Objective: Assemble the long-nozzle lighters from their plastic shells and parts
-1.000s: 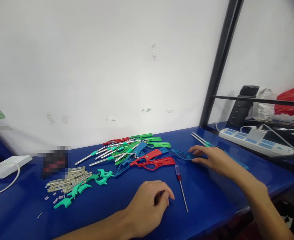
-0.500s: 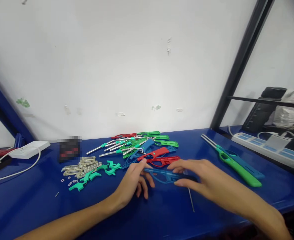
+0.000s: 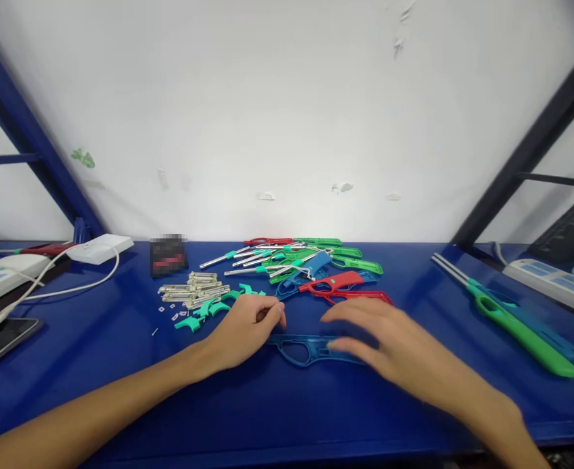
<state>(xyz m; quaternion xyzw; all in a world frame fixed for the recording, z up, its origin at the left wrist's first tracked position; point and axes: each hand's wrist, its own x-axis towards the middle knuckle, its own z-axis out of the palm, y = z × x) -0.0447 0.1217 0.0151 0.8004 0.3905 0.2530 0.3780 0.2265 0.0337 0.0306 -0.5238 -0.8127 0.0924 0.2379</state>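
On blue table, right hand partly hides blue shell.

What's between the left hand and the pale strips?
Teal pieces lie between the left hand and the pale strips, seen in the head view.

A white wall is rising behind the blue tabletop, marked by scuffs and peeling patches, one of them green. A slanting blue metal post is framing the left side, with a blue crossbar joining it. A black post is leaning across the right, with a thin black rail running from it. Soft, pale light is falling on the wall, brightest around its middle.
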